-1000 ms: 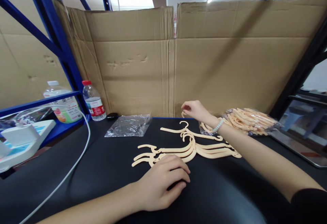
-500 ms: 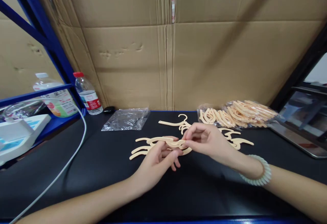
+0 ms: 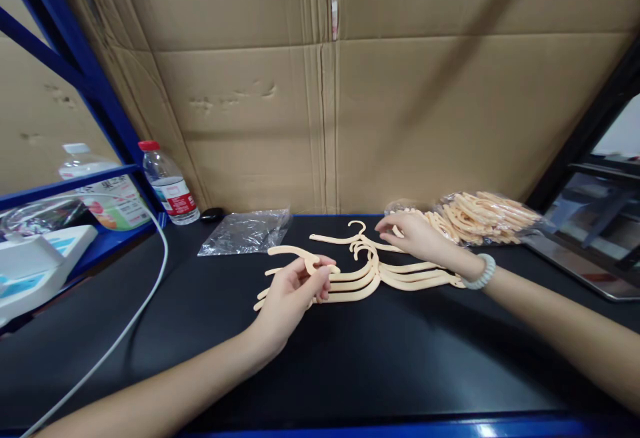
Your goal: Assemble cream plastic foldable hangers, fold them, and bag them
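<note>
Several small peach plastic hangers lie stacked on the black tabletop. My left hand pinches the left arm of the top hanger, lifting that end slightly. My right hand, with a pale bead bracelet on the wrist, reaches over the stack toward a clear bag of hangers at the back right; its fingers are loosely curled at the bag's mouth, and what they touch is hidden.
An empty clear plastic bag lies behind the stack. A water bottle and a small black object stand at the back left by a blue rack. A white cable crosses the left side. Cardboard walls close the back.
My right hand left the stack's middle and moved back right to the bag of hangers. My left hand shifted left and now pinches one hanger's arm.
</note>
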### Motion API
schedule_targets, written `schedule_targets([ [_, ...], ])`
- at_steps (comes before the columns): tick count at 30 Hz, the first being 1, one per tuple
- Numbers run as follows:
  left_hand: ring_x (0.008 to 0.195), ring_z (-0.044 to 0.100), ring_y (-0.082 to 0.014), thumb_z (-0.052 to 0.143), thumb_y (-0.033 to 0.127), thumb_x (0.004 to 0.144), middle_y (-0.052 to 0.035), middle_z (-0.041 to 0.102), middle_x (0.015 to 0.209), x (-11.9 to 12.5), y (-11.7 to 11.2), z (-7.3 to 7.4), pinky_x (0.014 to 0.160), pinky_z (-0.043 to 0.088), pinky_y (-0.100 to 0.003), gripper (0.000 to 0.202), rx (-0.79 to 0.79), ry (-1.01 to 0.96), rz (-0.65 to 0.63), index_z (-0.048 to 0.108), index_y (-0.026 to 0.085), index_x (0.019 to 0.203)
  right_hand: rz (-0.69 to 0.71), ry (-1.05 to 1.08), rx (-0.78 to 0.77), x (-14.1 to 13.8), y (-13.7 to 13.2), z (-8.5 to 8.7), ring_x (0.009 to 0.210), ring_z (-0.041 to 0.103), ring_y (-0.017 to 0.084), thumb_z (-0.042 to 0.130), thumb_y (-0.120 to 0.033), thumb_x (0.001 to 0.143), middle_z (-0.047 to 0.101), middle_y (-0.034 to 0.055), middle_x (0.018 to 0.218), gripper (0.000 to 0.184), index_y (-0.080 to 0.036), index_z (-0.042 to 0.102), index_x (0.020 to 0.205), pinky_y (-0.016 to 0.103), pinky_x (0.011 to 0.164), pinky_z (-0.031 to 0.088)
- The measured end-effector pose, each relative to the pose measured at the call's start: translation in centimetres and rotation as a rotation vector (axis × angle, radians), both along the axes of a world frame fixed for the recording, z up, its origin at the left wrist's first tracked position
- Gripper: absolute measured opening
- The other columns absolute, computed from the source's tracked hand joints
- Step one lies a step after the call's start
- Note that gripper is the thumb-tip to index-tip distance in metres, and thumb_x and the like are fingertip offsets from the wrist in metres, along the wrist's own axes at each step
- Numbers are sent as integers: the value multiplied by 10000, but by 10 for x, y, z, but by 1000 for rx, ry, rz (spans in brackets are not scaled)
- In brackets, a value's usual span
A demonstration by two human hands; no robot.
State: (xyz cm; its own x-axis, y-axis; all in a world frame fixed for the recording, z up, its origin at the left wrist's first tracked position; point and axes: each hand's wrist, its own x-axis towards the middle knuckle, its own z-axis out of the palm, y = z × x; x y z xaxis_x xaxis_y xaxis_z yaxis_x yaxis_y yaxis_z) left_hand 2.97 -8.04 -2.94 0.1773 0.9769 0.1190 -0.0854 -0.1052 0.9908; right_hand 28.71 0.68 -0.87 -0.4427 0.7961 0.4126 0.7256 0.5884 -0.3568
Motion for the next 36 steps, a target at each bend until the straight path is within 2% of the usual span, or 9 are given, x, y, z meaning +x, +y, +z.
schedule_targets([
  [3, 599, 499, -89, 733, 361, 775, 22, 551, 650, -5, 7, 8, 580, 409, -211, 266, -2, -79, 75, 683, 134, 905, -30, -96, -17, 17, 15, -16, 762, 638, 202, 612, -195, 806, 722, 78, 842, 115, -162, 716, 841, 328, 717, 475],
  [7, 591, 474, -77, 801, 314, 697, 20, 557, 675, -14, 19, 16, 568, 390, -201, 241, 23, -180, 173, 684, 132, 804, 4, -105, -12, 19, 15, -30, 761, 614, 199, 615, -275, 828, 697, 57, 778, 162, -179, 701, 730, 340, 756, 450],
  [11, 606, 472, -69, 833, 270, 665, 12, 576, 744, -21, 29, 17, 584, 399, -198, 250, 32, -256, 217, 684, 127, 806, -48, -47, 10, 14, 11, -28, 740, 602, 184, 555, -300, 861, 682, 59, 786, 213, -164, 659, 734, 309, 684, 442],
  [15, 620, 475, -71, 837, 270, 665, 5, 580, 743, -23, 33, 13, 584, 402, -191, 268, 11, -285, 215, 689, 114, 826, -111, 82, 3, 16, 8, -14, 649, 605, 163, 544, -334, 869, 681, 39, 737, 203, -163, 637, 813, 275, 592, 436],
  [18, 632, 485, -75, 846, 257, 651, 0, 583, 746, -23, 33, 12, 598, 413, -195, 268, -4, -314, 196, 690, 112, 814, -117, 157, 48, 22, -1, -1, 646, 622, 169, 565, -386, 875, 693, 33, 745, 218, -178, 622, 845, 285, 610, 462],
  [22, 640, 500, -83, 862, 271, 640, 3, 573, 732, -21, 29, 14, 625, 434, -205, 292, -35, -336, 152, 674, 119, 804, -83, 211, 141, 33, -20, 7, 772, 670, 205, 595, -441, 871, 721, 63, 866, 258, -191, 645, 905, 319, 707, 520],
  [27, 673, 505, -95, 846, 274, 688, 14, 540, 753, -17, 23, 12, 647, 444, -217, 285, -76, -382, 57, 617, 149, 803, -44, 226, 284, 39, -43, -5, 875, 672, 210, 584, -372, 900, 717, 69, 954, 212, -209, 679, 996, 330, 770, 538],
  [32, 763, 508, -116, 790, 272, 770, 11, 515, 839, -16, 20, 14, 705, 468, -243, 243, -116, -403, -43, 570, 180, 814, 21, 234, 310, 43, -54, -18, 896, 671, 203, 603, -271, 893, 711, 58, 984, 156, -245, 668, 1032, 306, 743, 550],
  [36, 841, 510, -132, 786, 296, 777, -9, 547, 950, -16, 18, 17, 761, 498, -279, 254, -170, -397, -98, 559, 187, 813, 55, 253, 347, 44, -56, -22, 879, 684, 209, 613, -240, 879, 719, 44, 965, 167, -280, 675, 1029, 313, 742, 555],
])
